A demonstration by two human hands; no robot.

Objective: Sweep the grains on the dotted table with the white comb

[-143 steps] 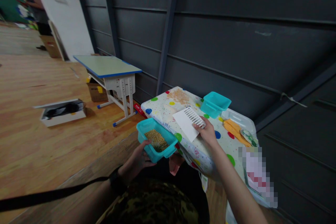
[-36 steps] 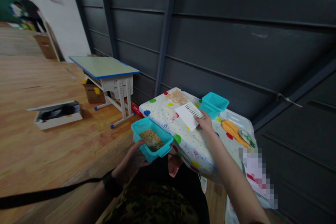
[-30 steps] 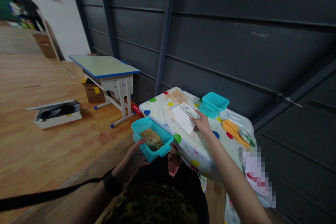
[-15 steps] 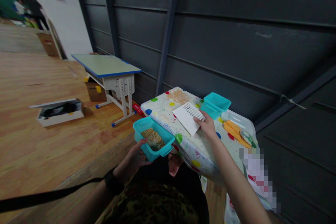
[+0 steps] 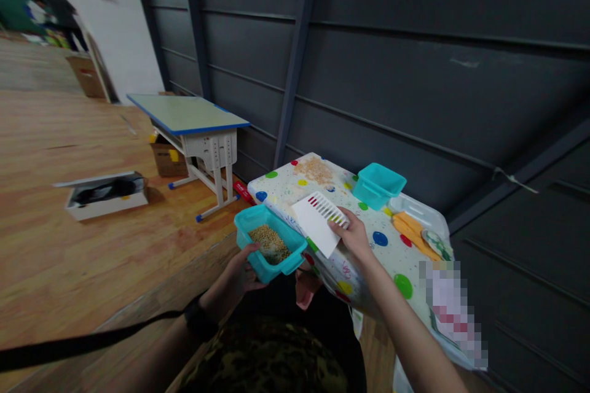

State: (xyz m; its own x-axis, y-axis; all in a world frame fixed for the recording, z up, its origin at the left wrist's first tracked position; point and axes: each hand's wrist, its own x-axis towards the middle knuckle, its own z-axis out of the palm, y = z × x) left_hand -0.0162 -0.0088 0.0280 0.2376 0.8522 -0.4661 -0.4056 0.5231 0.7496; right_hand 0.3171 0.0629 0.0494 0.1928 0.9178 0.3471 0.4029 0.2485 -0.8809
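Observation:
My left hand grips the near left side of a turquoise plastic bin at the front edge of the small table. Tan beans or similar round grains cover the bin's bottom. In my right hand is a flat white scraper with a row of slots along its far side. It is tilted over the table's front edge, close to the bin's right rim. Behind it, a patch of small pale flakes or grains lies on the tablecloth.
A second turquoise bin stands at the table's back. Beside it a white tray holds an orange cloth. To the left are a desk and an open white box on the floor. Two people are far off.
My right hand has drawn the white scraper left and toward me, closer to the bin. My left hand and its bin have hardly moved.

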